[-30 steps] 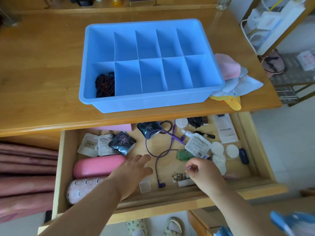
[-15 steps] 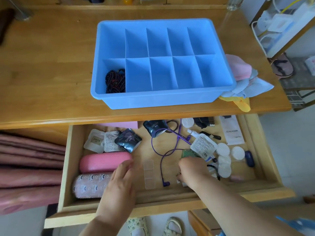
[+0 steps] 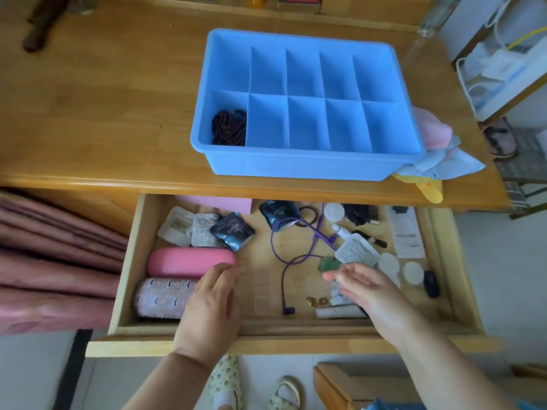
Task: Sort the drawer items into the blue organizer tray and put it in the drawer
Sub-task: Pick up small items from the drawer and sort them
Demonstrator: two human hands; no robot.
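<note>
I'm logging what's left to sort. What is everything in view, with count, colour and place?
tray: 1, blue, on desk
beads: 1 bunch, dark, tray's near-left compartment
cloths: pile, pink, blue, yellow, right of tray
drawer: 1, wooden, open
cases: 2, pink and patterned, drawer left
sachets: several, dark and white, drawer back
earphones: 1, purple, drawer middle
pads: few, white, drawer right
left hand: by the cases
right hand: fingers pinch a small trinket

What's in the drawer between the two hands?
In the head view, a clear pill box and the purple earphone cord lie on the drawer floor between the left hand and right hand.
</note>
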